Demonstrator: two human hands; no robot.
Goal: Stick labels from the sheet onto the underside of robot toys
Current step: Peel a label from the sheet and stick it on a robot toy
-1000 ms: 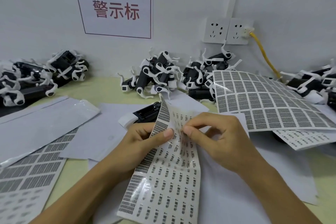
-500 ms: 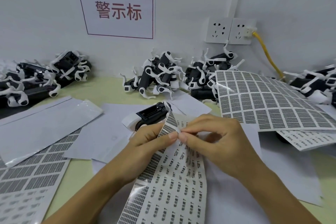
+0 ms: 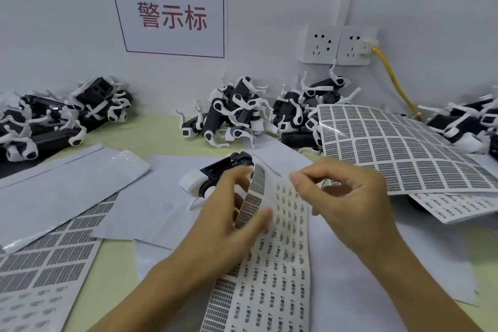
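Observation:
A long label sheet (image 3: pixel 272 264) with rows of small printed labels lies curled in front of me. My left hand (image 3: pixel 231 213) grips its left edge, thumb on the printed side and fingers behind. My right hand (image 3: pixel 342 197) is lifted just right of the sheet's top, thumb and forefinger pinched together; a label between them is too small to make out. A black-and-white robot toy (image 3: pixel 215 172) lies on its back on white paper just beyond my left hand, its dark underside facing up.
Piles of black-and-white robot toys line the wall at the left (image 3: pixel 54 121), centre (image 3: pixel 237 113) and right (image 3: pixel 463 121). A large label sheet (image 3: pixel 398 148) arches up at the right. More sheets (image 3: pixel 43 267) and white backing papers (image 3: pixel 67 178) cover the left side.
My right hand's pinched fingers have pulled away to the right from the sheet's top edge. My left hand has slid lower along the sheet, which curls more.

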